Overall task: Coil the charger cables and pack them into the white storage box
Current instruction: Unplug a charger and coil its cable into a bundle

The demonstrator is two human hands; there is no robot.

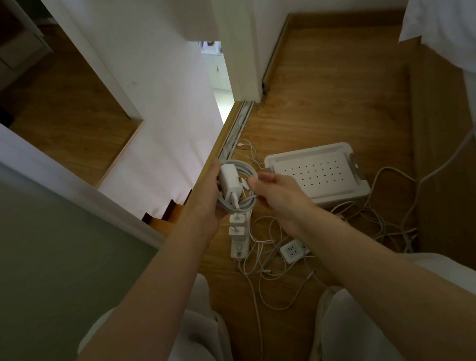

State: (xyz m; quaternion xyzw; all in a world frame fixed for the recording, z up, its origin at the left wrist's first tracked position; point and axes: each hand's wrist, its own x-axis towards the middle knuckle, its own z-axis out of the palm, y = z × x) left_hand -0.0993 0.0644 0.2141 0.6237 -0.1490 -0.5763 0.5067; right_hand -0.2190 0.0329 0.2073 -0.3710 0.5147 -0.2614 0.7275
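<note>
Left hand (209,203) clamped round the charger brick (228,181) and its coiled cable (249,173), right hand (280,193) pinching the loop's edge, so I'd tuck the tail in snug before going for the white storage box (314,153) at 3 o'clock of the hands.

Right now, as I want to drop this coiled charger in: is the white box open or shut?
It looks shut: the perforated lid covers the whole top of the white box, and no inside shows.

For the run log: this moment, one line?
left hand: holds charger, coil | right hand: pinches coil | box: on floor
</note>
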